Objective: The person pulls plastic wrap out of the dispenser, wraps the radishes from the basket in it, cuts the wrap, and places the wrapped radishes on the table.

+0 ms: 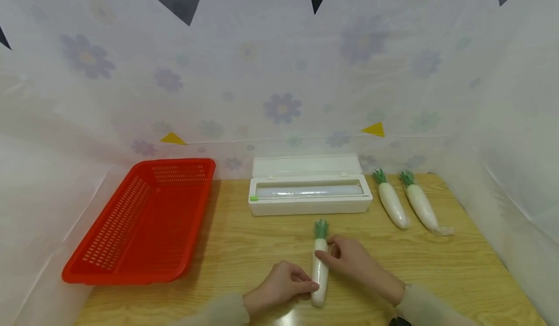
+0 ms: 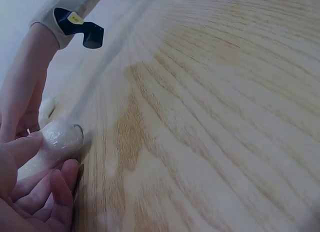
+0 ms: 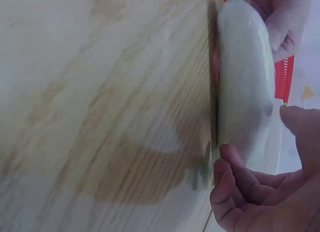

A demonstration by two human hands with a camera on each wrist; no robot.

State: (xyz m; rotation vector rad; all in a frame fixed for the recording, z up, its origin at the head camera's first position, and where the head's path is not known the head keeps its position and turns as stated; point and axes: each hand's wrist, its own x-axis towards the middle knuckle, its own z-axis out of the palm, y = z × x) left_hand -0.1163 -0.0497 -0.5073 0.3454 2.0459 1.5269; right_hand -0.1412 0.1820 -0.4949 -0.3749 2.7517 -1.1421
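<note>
A white radish (image 1: pixel 320 270) with a green top lies on the table in front of me, a glossy clear film on its surface. At its lower end my left hand (image 1: pixel 284 283) holds it between thumb and fingers; the left wrist view shows the rounded tip of the radish (image 2: pixel 60 142) there. Higher up, near the green top, my right hand (image 1: pixel 351 258) has its curled fingers against the right side and its thumb over the radish. In the right wrist view the right thumb (image 3: pixel 300 121) appears slightly apart from the radish (image 3: pixel 245 76).
Behind the radish stands a white cling film box (image 1: pixel 311 207), lid raised, a film roll (image 1: pixel 310 191) inside. A red plastic basket (image 1: pixel 192 238) is at left. Two more radishes, one (image 1: pixel 393 204) beside the other (image 1: pixel 421 204), lie at right, shiny with film. A patterned curtain encloses the table.
</note>
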